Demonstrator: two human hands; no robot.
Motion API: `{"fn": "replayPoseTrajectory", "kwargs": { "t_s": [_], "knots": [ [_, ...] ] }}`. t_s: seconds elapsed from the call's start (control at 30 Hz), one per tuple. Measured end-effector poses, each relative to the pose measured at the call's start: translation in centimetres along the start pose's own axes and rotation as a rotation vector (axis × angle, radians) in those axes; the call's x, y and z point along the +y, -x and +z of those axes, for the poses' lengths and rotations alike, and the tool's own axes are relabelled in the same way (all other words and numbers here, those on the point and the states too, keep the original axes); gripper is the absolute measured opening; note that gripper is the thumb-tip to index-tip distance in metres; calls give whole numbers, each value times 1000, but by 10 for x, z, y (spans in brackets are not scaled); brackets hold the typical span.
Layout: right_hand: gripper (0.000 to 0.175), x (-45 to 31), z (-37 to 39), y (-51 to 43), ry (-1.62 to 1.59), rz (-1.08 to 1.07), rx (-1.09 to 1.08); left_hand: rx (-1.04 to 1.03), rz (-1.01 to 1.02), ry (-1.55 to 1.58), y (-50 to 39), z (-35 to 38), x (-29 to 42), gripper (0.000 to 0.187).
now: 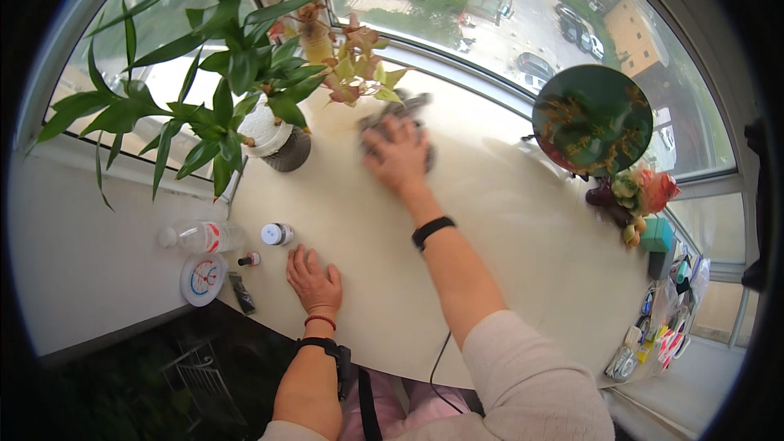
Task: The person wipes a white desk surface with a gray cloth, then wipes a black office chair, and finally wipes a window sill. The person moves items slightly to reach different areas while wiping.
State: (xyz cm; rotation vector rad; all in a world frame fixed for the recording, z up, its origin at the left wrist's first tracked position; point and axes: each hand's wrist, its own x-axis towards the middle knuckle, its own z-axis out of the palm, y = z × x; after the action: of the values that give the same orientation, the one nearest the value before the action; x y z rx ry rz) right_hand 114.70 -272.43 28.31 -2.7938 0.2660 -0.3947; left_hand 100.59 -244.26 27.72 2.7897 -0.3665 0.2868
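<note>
My right hand (pixel 398 153) presses a bunched grey cloth (pixel 422 104) onto the cream tabletop (pixel 373 257), near its window side; the cloth is blurred. My left hand (pixel 313 282) lies palm down on the table at the left, fingers a little apart, holding nothing. Just beyond its fingertips stands a small jar with a white lid (pixel 277 234). A nail polish bottle (pixel 249 259) lies left of that hand, with a dark flat packet (pixel 242 294) below it. Left of the cloth stands a potted plant in a dark ribbed pot (pixel 289 152), its long green leaves spreading over the left side.
A clear plastic bottle (pixel 202 237) and a round dial gauge (pixel 203 279) are at the left edge. Reddish leaves (pixel 355 61) hang near the cloth. On the right are a round green decorative plate (pixel 592 120), artificial flowers (pixel 655 190), a teal box (pixel 656 234) and assorted small items. A black cable (pixel 438 361) crosses the near edge.
</note>
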Motion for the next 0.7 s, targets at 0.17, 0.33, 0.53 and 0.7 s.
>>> {"fn": "replayPoseTrajectory", "kwargs": {
  "t_s": [0.17,0.33,0.53,0.7],
  "knots": [
    [49,-46,-32,113,-234,-289,-98,14,-1,-2,2,3,-3,53],
    [58,-10,-103,230,-137,-230,-258,-5,-21,31,3,2,-3,51],
    [63,45,-150,288,97,118,-214,-36,-36,37,2,-2,0,50],
    [61,63,-126,247,87,183,-114,-35,-14,6,0,-2,-1,52]
  ]
}}
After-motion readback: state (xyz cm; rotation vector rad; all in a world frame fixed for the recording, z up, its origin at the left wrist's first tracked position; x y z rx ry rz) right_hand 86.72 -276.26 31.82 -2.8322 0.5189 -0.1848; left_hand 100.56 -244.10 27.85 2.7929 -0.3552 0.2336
